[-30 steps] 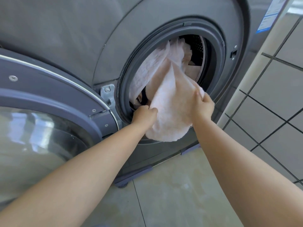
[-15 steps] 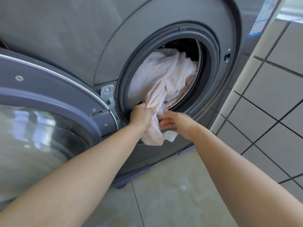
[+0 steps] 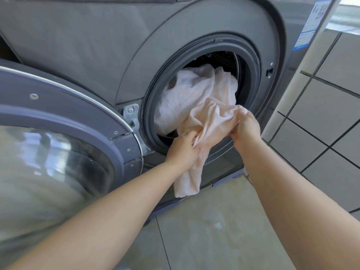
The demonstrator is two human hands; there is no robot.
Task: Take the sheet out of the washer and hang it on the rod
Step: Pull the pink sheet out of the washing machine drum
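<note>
The washer (image 3: 194,45) is big and grey, and its round door (image 3: 58,133) swings wide open to the left, so the way into the hole is free. The sheet (image 3: 194,98) is pale pink and all bunched up; most of it sits inside the drum (image 3: 220,59), filling the lower part of the hole; one long end spills out over the dark rubber ring (image 3: 152,106) and hangs down in front of the machine, close to the floor (image 3: 214,230) but not on it.

The left hand (image 3: 183,149) is closed tight on a fold of the cloth, low at the bottom edge of the hole; the hanging end drops from just under this hand. The right hand (image 3: 246,127) is higher and a bit to the right; its fingers are curled shut on another bunch of the same cloth. The two hands are near each other but not touching (there is a wrinkly bit of sheet between them).

I think two hands are used because a wet sheet is heavy and floppy; one hand keeps what is already out, and the other can take a new bit to pull.

The job is only at its start; a lot of sheet is in the drum, and no rod shows here. The next pull should come out and up, I guess, so the loose end does not drag on the floor; the cloth could also catch on the ring.
</note>
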